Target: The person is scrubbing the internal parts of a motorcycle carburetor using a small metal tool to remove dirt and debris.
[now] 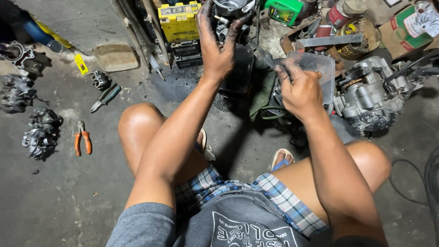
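Note:
My left hand (218,43), black with grease, is raised and grips a grey metal carburetor (231,13) near the top middle. My right hand (298,89) is closed around a thin tool (265,57) whose shaft points up-left toward the carburetor. A clear plastic tub (320,66) lies just behind the right hand. I sit low, with bare knees apart and sandalled feet on the concrete floor (68,196).
An engine block (368,98) sits at the right. Orange-handled pliers (82,139) and green-handled pliers (105,97) lie at the left beside several greasy carburetor bodies (41,132). A yellow battery box (179,20), a tray (115,57), cans and cartons line the back. Cables (425,178) curl at the right.

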